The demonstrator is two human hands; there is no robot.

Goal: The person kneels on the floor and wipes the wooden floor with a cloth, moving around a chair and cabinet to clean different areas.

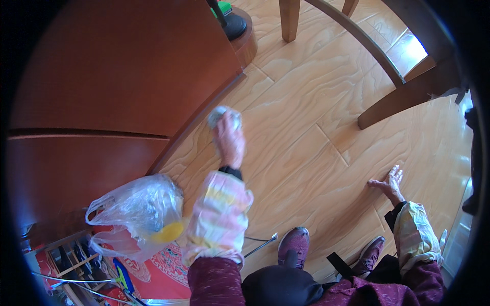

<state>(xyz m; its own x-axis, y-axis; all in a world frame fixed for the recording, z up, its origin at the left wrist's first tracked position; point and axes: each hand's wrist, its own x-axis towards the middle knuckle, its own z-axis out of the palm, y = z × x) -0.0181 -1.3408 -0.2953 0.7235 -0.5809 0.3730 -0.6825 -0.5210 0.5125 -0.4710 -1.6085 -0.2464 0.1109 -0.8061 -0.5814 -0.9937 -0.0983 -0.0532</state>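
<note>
My left hand point(229, 140) reaches forward over the wood-patterned floor point(301, 148), beside the base of the reddish-brown cabinet. Its fingers are closed on a small whitish-grey cloth point(218, 116), somewhat blurred and partly covered by the hand. Off to the right, my right hand point(392, 184) has its fingers stretched out and holds nothing; it appears to rest on the floor. Both forearms wear pale patterned sleeve covers over maroon sleeves.
The cabinet point(112, 71) fills the upper left. A clear plastic bag point(140, 206) with something yellow in it sits near its foot, beside a red patterned mat point(166, 270). Wooden furniture legs point(393, 104) stand at upper right. My maroon shoes point(294, 245) are below.
</note>
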